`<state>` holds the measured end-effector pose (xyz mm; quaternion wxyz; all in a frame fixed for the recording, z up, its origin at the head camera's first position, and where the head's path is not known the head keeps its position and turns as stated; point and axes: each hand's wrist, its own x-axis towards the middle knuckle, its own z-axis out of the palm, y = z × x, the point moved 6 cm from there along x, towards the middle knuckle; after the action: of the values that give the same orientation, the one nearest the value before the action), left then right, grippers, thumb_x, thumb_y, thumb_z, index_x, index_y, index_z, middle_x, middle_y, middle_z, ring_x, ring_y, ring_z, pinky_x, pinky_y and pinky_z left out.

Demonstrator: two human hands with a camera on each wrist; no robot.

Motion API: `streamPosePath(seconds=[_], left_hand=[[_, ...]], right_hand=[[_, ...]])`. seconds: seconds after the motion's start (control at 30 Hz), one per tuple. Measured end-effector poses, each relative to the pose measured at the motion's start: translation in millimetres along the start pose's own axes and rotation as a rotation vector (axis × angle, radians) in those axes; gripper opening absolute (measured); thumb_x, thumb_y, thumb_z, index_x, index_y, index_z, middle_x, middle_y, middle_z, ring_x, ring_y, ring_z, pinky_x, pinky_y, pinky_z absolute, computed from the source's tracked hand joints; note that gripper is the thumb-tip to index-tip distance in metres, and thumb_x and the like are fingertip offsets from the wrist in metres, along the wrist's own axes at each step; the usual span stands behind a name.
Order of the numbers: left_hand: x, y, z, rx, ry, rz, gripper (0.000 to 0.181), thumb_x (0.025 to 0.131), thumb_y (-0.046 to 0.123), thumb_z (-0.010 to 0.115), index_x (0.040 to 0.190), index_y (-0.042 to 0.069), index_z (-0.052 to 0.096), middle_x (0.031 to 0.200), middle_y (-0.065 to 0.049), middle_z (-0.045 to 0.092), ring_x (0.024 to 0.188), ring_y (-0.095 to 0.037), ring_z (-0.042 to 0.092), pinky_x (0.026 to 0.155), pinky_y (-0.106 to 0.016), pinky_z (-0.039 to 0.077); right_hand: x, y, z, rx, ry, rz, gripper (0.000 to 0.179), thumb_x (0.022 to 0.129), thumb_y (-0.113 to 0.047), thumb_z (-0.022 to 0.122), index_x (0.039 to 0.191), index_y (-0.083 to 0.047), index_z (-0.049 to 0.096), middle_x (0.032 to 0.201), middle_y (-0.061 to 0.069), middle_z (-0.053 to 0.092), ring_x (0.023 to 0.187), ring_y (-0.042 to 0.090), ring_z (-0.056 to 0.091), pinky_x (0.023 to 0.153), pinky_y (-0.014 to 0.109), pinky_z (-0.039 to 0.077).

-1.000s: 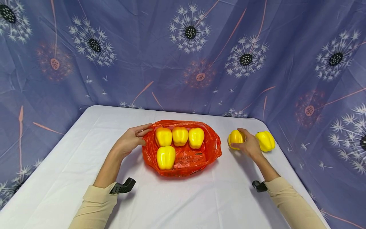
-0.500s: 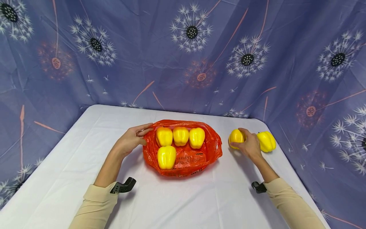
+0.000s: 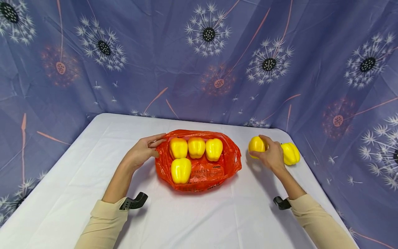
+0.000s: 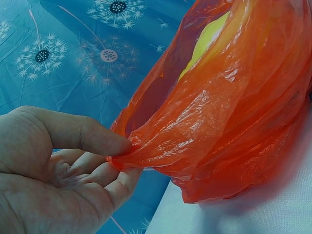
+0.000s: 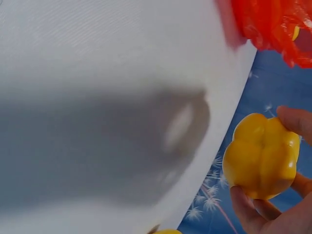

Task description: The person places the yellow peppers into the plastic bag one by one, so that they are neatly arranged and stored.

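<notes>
A red plastic bag (image 3: 203, 181) lies with its mouth spread open on the white table. Inside it are several yellow bell peppers: three in a back row and one bell pepper (image 3: 181, 171) in front at the left. My left hand (image 3: 139, 154) pinches the bag's left rim between thumb and fingers, as the left wrist view shows. To the right of the bag, my right hand (image 3: 271, 154) grips a yellow bell pepper (image 5: 261, 156) from its right side, its shadow falling on the cloth below. Just right of that hand sits another yellow bell pepper (image 3: 290, 154).
The table's white cloth (image 3: 192, 221) runs out in front of the bag and between the arms. A blue curtain (image 3: 140, 69) printed with dandelions hangs behind the table and along its sides. Each wrist carries a black camera mount (image 3: 134, 201).
My right hand has raised its bell pepper slightly, and the shadow beneath has spread away from it. The left hand and the bag have stayed in place.
</notes>
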<state>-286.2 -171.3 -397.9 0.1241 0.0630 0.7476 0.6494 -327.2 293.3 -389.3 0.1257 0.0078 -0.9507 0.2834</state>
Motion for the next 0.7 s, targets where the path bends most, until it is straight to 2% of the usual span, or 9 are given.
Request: streamPosePath(seconds=[0.23, 0.47, 0.7], left_hand=[[0.6, 0.4, 0.3, 0.009, 0.001, -0.005, 0.083, 0.079, -0.015, 0.052, 0.157, 0.009, 0.038, 0.156, -0.016, 0.045, 0.152, -0.026, 0.033, 0.088, -0.013, 0.049], [0.9, 0.8, 1.3, 0.010, -0.002, 0.003, 0.083, 0.079, -0.015, 0.052, 0.157, 0.008, 0.037, 0.156, -0.019, 0.045, 0.152, -0.027, 0.032, 0.088, -0.015, 0.050], [0.5, 0.3, 0.1, 0.018, -0.003, 0.004, 0.083, 0.079, -0.015, 0.051, 0.158, 0.008, 0.037, 0.155, -0.018, 0.047, 0.152, -0.026, 0.033, 0.085, -0.014, 0.048]], right_hand=[[-0.5, -15, -10, 0.011, -0.007, -0.017, 0.081, 0.078, -0.031, 0.085, 0.148, -0.009, 0.051, 0.126, 0.028, 0.058, 0.113, 0.045, 0.047, 0.088, 0.054, 0.036], [-2.0, -31, -19, 0.030, 0.010, -0.048, 0.082, 0.077, -0.032, 0.086, 0.148, -0.012, 0.052, 0.116, 0.023, 0.059, 0.105, 0.037, 0.047, 0.080, 0.042, 0.033], [-6.3, -52, -22, 0.053, -0.027, -0.045, 0.081, 0.080, -0.035, 0.083, 0.151, -0.016, 0.049, 0.121, 0.020, 0.056, 0.106, 0.035, 0.047, 0.078, 0.041, 0.036]])
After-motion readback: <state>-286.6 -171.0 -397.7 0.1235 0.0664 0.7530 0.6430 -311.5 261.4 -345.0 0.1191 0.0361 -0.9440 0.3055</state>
